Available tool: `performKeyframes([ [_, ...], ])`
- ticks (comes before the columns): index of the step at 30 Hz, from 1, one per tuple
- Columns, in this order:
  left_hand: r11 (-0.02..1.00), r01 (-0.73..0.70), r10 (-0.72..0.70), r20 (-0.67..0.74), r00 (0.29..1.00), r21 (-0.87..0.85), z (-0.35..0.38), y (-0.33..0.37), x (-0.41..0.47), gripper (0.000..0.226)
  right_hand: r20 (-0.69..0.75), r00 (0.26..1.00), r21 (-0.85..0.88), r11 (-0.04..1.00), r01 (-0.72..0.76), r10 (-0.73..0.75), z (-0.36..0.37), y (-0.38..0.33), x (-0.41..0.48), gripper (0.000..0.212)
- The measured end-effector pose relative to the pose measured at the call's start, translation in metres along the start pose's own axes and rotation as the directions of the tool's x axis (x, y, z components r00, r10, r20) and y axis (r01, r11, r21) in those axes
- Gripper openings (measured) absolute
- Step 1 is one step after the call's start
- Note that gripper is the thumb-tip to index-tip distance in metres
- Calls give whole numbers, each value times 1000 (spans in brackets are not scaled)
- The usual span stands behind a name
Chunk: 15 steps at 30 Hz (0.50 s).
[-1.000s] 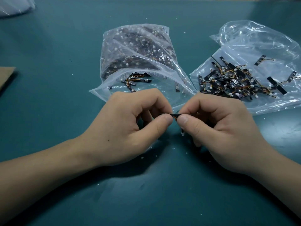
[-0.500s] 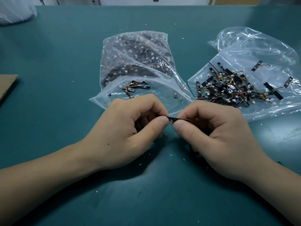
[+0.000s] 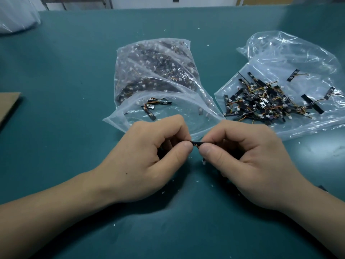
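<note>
Pinching one black strip end to end, the left hand and right hand held it taut, probably to snap it apart, near the full bag.

Electronics workshop: bagged circuit strips, green bench mat

head view | worn on head | faces forward-down | close over table
</note>
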<state>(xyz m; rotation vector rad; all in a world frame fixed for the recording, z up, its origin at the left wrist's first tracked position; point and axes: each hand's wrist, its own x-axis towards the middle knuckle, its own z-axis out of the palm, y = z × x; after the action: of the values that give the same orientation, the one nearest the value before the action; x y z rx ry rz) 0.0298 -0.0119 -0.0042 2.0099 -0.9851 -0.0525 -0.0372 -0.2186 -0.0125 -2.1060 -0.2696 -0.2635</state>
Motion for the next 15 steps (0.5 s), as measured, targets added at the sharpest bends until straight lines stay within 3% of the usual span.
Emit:
performKeyframes([
  [15,1000,25,-25,21,999,18,-2,-3,4,16,21,1000,-33,999,-18,19,0,2,5,14],
])
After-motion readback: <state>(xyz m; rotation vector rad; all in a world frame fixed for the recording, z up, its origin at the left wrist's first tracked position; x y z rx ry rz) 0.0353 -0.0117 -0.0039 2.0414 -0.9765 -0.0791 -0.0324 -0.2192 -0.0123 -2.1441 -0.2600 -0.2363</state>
